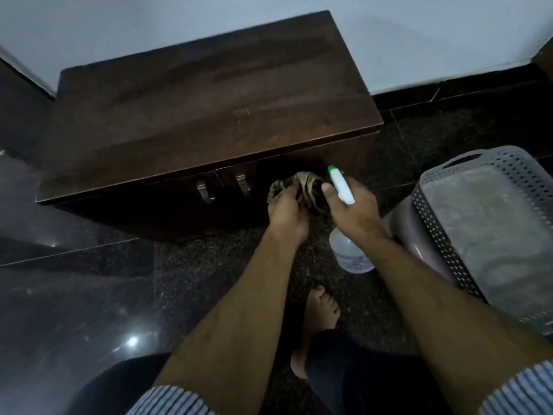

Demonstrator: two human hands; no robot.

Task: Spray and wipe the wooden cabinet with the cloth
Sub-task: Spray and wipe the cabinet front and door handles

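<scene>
A head-worn view looks down on a dark polished stone floor (74, 295) where it meets a pale wall (149, 22). Against that wall stands the wooden cabinet (203, 109), a low, long, dark brown box with a flat streaky top; on its front face, two metal handles (223, 187) sit side by side near the middle, one on each door. To the right of the cabinet, on the floor, is a grey perforated plastic basket (466, 211) with pale material inside.

Both bare forearms reach toward the cabinet's front right corner, striped sleeves (170, 399) rolled above the elbows. The right hand (353, 214) is closed around the neck of a spray bottle (351, 253); its clear body hangs below the hand, and its white head with a green nozzle tip points up toward the cabinet's front edge. Just left of it, the left hand (287, 217) has its grip pinching a bunched olive-and-cream patterned cloth (302, 190), held in the air before the cabinet's right door, not touching the top. The right thumb lies against the cloth. Below the cabinet in view, a bare foot (321, 310) rests on the floor between the forearms
</scene>
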